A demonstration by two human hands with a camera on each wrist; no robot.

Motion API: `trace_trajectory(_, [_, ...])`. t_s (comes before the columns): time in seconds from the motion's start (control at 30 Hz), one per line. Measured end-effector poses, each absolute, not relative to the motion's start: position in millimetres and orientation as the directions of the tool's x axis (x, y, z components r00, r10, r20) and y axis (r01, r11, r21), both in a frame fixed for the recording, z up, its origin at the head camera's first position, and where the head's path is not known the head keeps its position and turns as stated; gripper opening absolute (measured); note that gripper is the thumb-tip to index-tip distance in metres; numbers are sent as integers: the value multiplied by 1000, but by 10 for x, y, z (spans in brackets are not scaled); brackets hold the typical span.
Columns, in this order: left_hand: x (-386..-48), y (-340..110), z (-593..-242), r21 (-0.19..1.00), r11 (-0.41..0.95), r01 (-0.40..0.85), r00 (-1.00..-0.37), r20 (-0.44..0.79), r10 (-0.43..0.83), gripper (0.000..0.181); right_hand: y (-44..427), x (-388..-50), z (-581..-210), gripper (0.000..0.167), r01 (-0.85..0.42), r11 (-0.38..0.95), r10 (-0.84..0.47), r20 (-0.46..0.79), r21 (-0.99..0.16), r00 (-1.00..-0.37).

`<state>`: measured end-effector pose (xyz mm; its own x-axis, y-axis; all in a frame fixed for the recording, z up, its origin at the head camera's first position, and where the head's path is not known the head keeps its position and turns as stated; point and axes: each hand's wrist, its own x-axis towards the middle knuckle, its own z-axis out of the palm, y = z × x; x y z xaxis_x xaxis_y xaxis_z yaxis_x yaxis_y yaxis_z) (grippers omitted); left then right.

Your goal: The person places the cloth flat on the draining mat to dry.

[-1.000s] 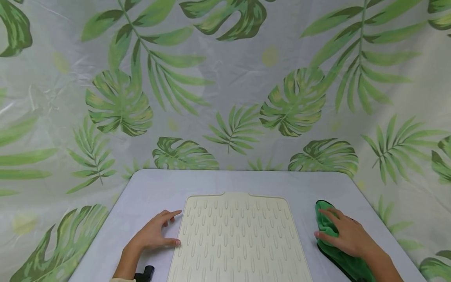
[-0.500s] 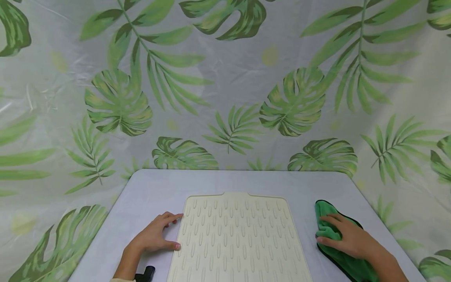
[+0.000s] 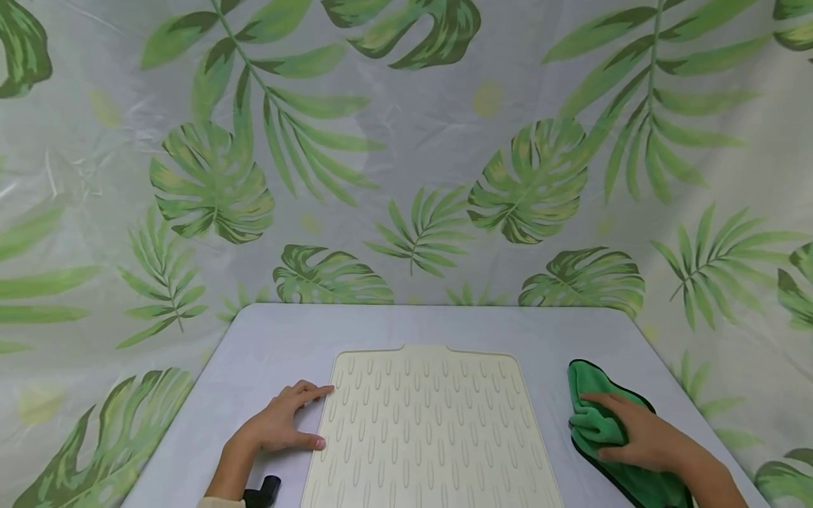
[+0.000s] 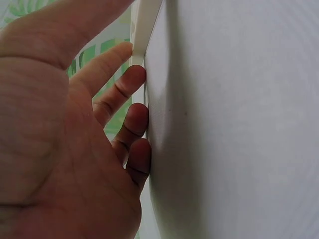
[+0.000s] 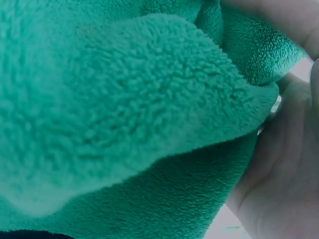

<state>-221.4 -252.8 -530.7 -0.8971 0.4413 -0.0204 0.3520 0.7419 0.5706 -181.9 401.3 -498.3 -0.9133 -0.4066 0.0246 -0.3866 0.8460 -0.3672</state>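
A cream silicone drying mat (image 3: pixel 425 423) with rows of raised oblong ridges lies flat on the table, its tab at the far edge. My left hand (image 3: pixel 276 423) touches the mat's left edge with the thumb tip and forefinger, the two spread apart. In the left wrist view, the other fingers (image 4: pixel 134 117) of that hand bend loosely against the table. A green plush cleaning cloth (image 3: pixel 593 423) with black edging lies rumpled to the right of the mat. Over it rests my right hand (image 3: pixel 648 437), thumb and fingers spread, with a fold of cloth (image 5: pixel 149 99) in front of the palm.
A white-covered table (image 3: pixel 425 321) carries everything, with rounded far corners. Behind it hangs a leaf-patterned sheet (image 3: pixel 419 155). A black device (image 3: pixel 263 492) is by my left wrist.
My right hand has slid back and to the right over the cloth, and a raised fold now shows near the thumb. The left forefinger has moved slightly onto the mat's edge.
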Motion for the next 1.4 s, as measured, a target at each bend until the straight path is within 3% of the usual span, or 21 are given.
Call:
trace_trajectory(0.23, [-2225,-2540,-5324,569,744,349,-897,-25,441,98,3998,-1819,-5088,71,-432,865,-414,122,-256,-902])
trace_trajectory(0.5, [-2202,-2544,-5335,590,733,338,-896,-37,442,94,3941,-1839,-5096,69,-362,883,-368,38,-298,-929])
trace_trajectory(0.77, [-2205,-2554,-5361,589,731,344,-890,-43,453,89,3889,-1834,-5083,72,-351,899,-330,124,-261,-936])
trace_trajectory(1.17, [-2199,-2539,-5334,589,744,316,-903,-53,427,89,3764,-1887,-4860,69,-350,874,-287,223,-337,-932])
trace_trajectory(1.4, [-2151,-2514,-5364,561,740,371,-897,12,441,79,3655,-1897,-4763,68,-379,864,-285,299,-332,-911])
